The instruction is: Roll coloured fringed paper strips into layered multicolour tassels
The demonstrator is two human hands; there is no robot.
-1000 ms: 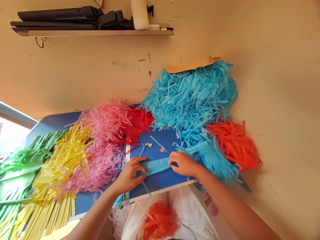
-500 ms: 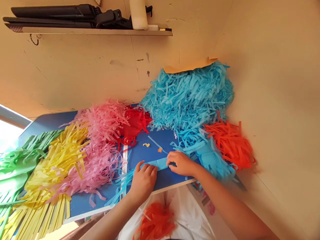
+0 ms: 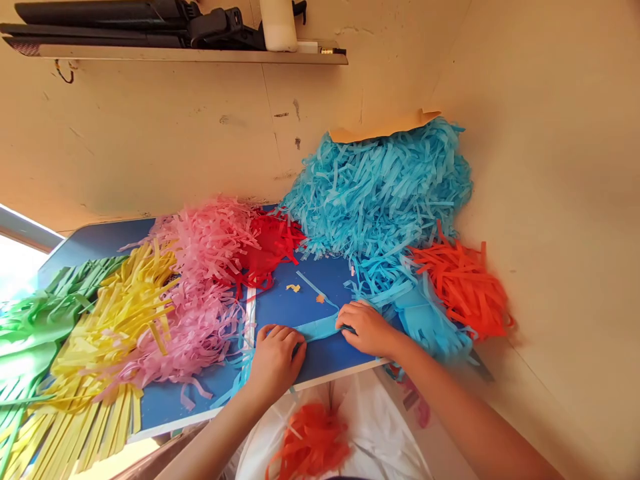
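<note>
A light-blue fringed tissue-paper strip (image 3: 319,328) lies across the front of the blue table, its plain band stretched between my two hands. My left hand (image 3: 277,358) is closed over the band's left part, its fingers curled and their tips hidden. Loose blue fringe trails out to the left beneath it. At the other end, my right hand (image 3: 364,327) grips the band with bent fingers. Just beyond the right hand lies more blue fringed paper (image 3: 425,320), joining a large blue heap (image 3: 385,193) against the wall.
Pink fringe (image 3: 215,233), red fringe (image 3: 275,243), yellow strips (image 3: 115,327) and green strips (image 3: 35,333) cover the table's left side. Orange fringe (image 3: 465,290) sits at right; more orange paper (image 3: 315,440) is below the table edge. A wall shelf (image 3: 200,56) holds black objects.
My left hand has slid a little left along the blue strip, so more of the band shows between the hands. The right hand stays almost in place. The view has tilted slightly.
</note>
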